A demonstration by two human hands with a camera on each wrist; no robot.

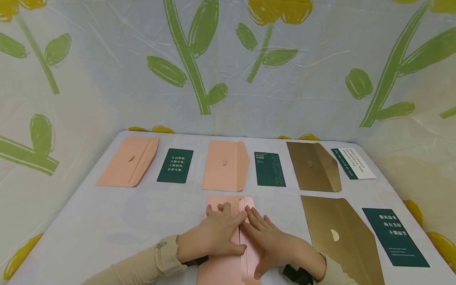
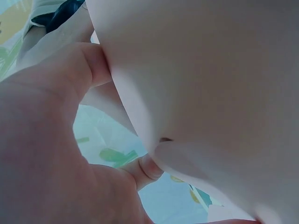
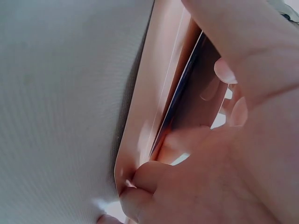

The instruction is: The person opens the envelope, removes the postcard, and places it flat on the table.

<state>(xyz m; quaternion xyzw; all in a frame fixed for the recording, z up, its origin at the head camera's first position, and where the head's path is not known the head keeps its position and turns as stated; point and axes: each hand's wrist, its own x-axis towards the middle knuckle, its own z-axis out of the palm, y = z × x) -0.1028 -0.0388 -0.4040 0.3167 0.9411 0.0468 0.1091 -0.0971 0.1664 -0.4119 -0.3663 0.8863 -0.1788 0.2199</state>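
Note:
A pink envelope [image 1: 219,273] lies lengthwise before me in the head view, its lighter flap [image 1: 249,202] along the right side. My left hand [image 1: 221,233] rests across the envelope's body with fingers spread, the thumb reaching toward the flap crease. Over the flap lies my right hand [image 1: 270,245], its fingers straight and pointing up-left, close to the left fingertips. In the right wrist view, a dark card edge [image 3: 183,86] shows inside the envelope's mouth beside the flap. The left wrist view has a small slit [image 2: 166,139] in the envelope's pink face.
Behind stand two more pink envelopes [image 1: 119,164] [image 1: 221,174], a brown envelope [image 1: 310,174], green cards [image 1: 174,174] [image 1: 270,174] and a green-and-white card [image 1: 356,162]. At right lie a larger gold envelope [image 1: 342,225] and a green card [image 1: 395,241]. Flowered cloth surrounds the white table [image 1: 135,217].

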